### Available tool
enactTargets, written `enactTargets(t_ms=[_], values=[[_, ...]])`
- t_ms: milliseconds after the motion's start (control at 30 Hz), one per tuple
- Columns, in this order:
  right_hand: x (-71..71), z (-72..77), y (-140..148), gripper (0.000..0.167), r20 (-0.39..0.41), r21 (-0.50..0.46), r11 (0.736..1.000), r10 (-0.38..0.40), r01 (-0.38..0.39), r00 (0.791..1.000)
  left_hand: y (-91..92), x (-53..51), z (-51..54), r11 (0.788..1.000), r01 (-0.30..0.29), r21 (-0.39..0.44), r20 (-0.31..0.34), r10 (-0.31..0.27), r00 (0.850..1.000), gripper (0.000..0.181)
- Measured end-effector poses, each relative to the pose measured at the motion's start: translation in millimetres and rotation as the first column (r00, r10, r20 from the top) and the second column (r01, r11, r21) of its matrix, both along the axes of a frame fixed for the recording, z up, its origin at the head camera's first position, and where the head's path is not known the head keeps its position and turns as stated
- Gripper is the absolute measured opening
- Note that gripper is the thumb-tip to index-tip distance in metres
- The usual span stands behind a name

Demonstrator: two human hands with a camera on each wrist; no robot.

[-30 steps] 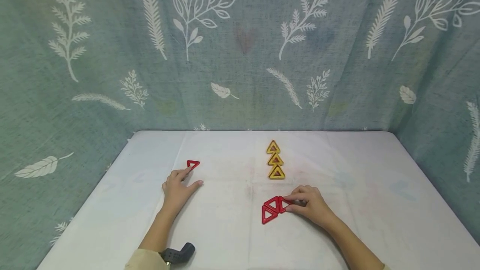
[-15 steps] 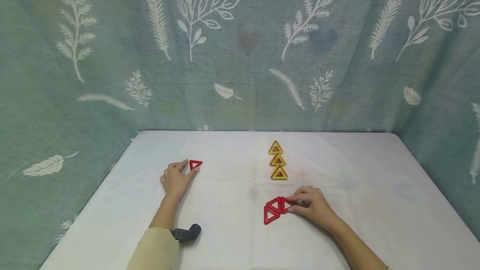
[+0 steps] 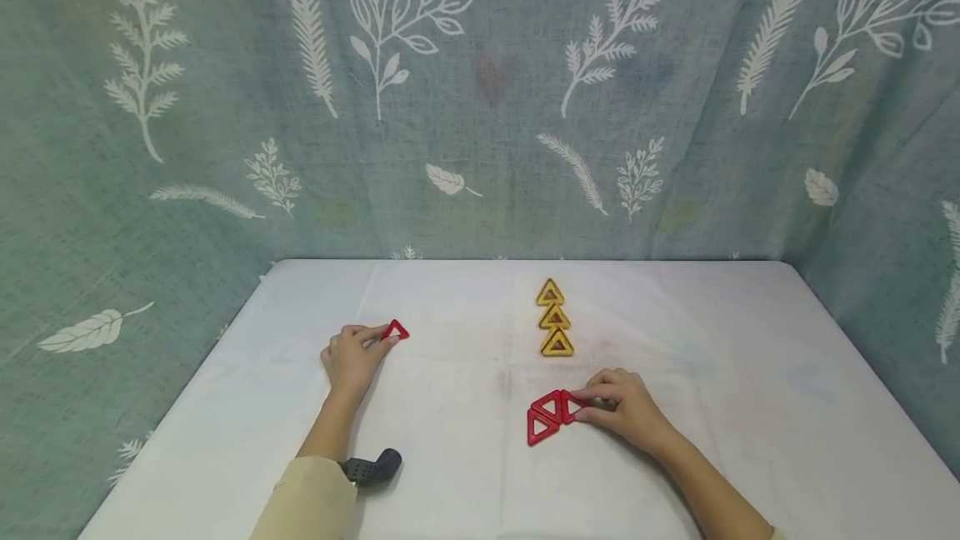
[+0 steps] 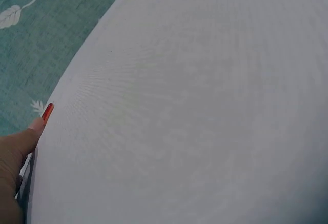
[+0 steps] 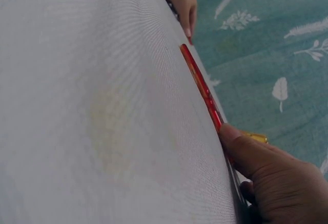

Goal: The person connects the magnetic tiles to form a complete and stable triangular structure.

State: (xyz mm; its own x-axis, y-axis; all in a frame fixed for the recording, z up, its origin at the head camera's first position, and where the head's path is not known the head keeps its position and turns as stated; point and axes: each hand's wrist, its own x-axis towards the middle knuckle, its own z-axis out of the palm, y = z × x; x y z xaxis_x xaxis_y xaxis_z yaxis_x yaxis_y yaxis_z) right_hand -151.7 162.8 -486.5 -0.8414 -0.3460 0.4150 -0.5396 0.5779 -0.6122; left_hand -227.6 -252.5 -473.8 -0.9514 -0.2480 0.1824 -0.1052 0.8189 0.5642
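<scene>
At the left of the table, my left hand (image 3: 352, 361) pinches a lone red triangular tile (image 3: 401, 330) between thumb and fingers. In the left wrist view only the thumb and the edge of that red tile (image 4: 47, 112) show. Further right, three red triangular frames lie side by side: a lower-left one (image 3: 532, 430), a middle one (image 3: 557, 400) and a right one (image 3: 566, 408). My right hand (image 3: 626, 413) pinches the right one by its outer edge. Seen edge-on in the right wrist view, the red row (image 5: 201, 88) lies flat on the cloth, under the thumb.
Behind the red row stand three yellow triangular tiles in a line, the far one (image 3: 551, 283), the middle one (image 3: 554, 323) and the near one (image 3: 557, 353). A white cloth (image 3: 450, 457) covers the table. A leaf-patterned green curtain (image 3: 480, 215) rises behind it.
My left thumb and fingers have closed on the lone red tile, which has turned so one corner points away. Earlier a finger only touched it. The right hand keeps its grip in place.
</scene>
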Motion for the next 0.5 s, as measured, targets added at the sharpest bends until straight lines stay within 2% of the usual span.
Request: enactTargets(t_ms=[167,367,500], values=[[-0.5,1.2,-0.4,0.025,0.001,0.011,1.0,0.006,-0.006,1.0,1.6,6.4,0.5,0.999,0.045,0.003,-0.011,-0.045,0.999,0.039],[0.4,2.0,-1.1,0.026,0.043,0.026,1.0,-0.013,0.012,0.999,7.2,12.0,-0.4,0.995,0.101,-0.009,-0.039,-0.101,0.994,0.037],[1.4,3.4,-0.7,0.026,0.043,0.02,1.0,-0.012,0.011,0.999,15.6,18.2,3.5,0.991,0.133,0.003,-0.049,-0.132,0.99,0.037]])
